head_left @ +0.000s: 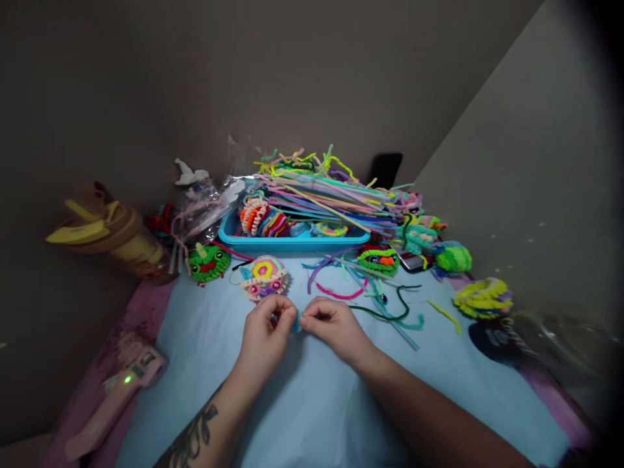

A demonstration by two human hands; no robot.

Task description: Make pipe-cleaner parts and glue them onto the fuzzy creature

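Note:
My left hand [270, 330] and my right hand [334, 325] meet over the middle of the blue-covered table. Both pinch a small light-blue piece of pipe cleaner [296, 323] between thumb and fingers; most of it is hidden by the fingertips. Just beyond my left hand sits a round figure made of pipe cleaners [264, 276], with pink eyes and a yellow and pink ringed top. To the right of my hands, loose pipe cleaner pieces lie scattered, among them a dark green one [390, 316] and a pink curved one [341, 294].
A blue tray [292, 245] at the back holds finished pieces under a heap of long pipe cleaners [326, 195]. Green figures [208, 263] stand left and right of it. A pink glue gun [117, 396] with a lit green light lies at left. A brown container [121, 234] leans behind.

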